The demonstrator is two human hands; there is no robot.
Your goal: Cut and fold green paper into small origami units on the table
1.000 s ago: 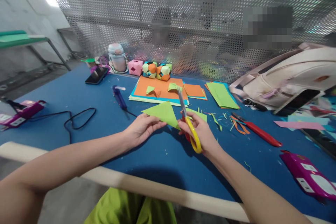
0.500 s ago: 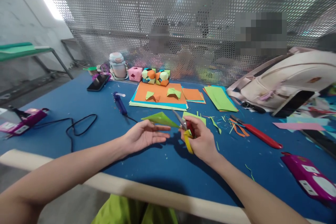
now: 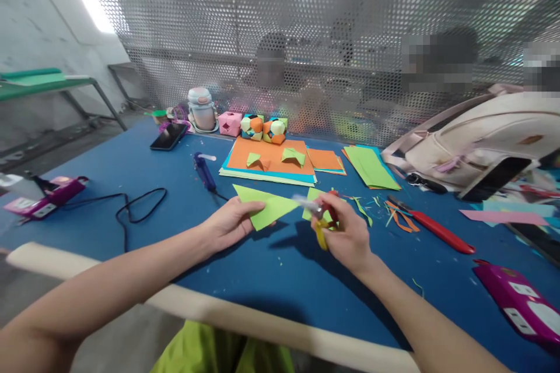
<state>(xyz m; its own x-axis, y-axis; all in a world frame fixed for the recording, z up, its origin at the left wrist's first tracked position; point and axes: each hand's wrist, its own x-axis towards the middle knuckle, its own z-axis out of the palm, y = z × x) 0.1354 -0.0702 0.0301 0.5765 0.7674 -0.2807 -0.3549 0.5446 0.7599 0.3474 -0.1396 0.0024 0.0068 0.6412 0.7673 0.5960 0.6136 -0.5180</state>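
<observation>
My left hand (image 3: 234, 222) pinches a light green paper triangle (image 3: 272, 207) between thumb and fingers, its flat face turned up toward me. In my right hand (image 3: 347, 234) is a pair of scissors (image 3: 322, 234) with yellow and red handles. Motion blurs the blades, which point left at the triangle's right tip; whether they touch it I cannot tell. Beneath the scissors lies another green paper piece (image 3: 310, 214). Further back, two small folded paper pieces (image 3: 293, 157) rest on an orange sheet (image 3: 271, 148) that tops a paper stack.
A blue glue gun (image 3: 203, 172) stands left of the stack. Red-handled pliers (image 3: 441, 232) and paper scraps (image 3: 396, 215) lie at right, near a purple power strip (image 3: 518, 303). Folded paper cubes (image 3: 252, 127), a bottle (image 3: 202, 109) and a backpack (image 3: 472, 128) line the back.
The green paper has turned from nearly edge-on to face up, and my left thumb now presses on it. The scissors have moved slightly right, away from the left hand.
</observation>
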